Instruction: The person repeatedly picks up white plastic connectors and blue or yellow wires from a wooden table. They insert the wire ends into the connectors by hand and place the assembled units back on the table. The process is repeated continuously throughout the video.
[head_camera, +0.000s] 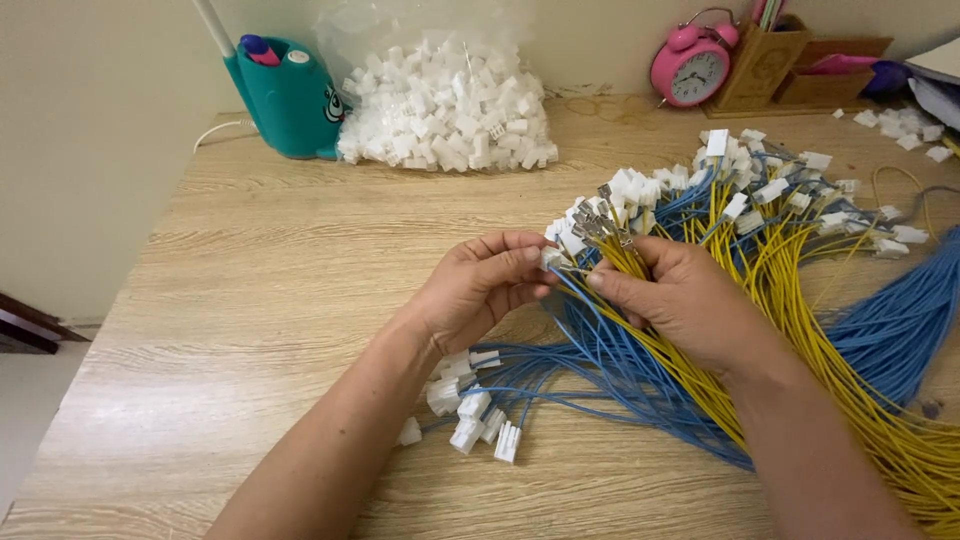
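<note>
Between our left hand (478, 290) and right hand (672, 300), each grip is pinched on the crimped ends of a blue and yellow wire bundle (640, 350), the left fingertips also on a small white plastic connector (553, 257). We judge the wires light and limp, their metal terminals bendable, best held near the ends. Finished connectors (470, 405) lie on the counter (280, 300); a bag of white housings (445, 105) sits well behind.

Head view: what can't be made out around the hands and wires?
- Left hand: fingertips curl over a white connector; its shape is hidden, head view.
- Right hand: palm side and the wire ends it pinches are covered by its own fingers.
- Yellow and blue wire bundle: cut off by right and bottom edges.
- Metal terminals: too small to count.
</note>
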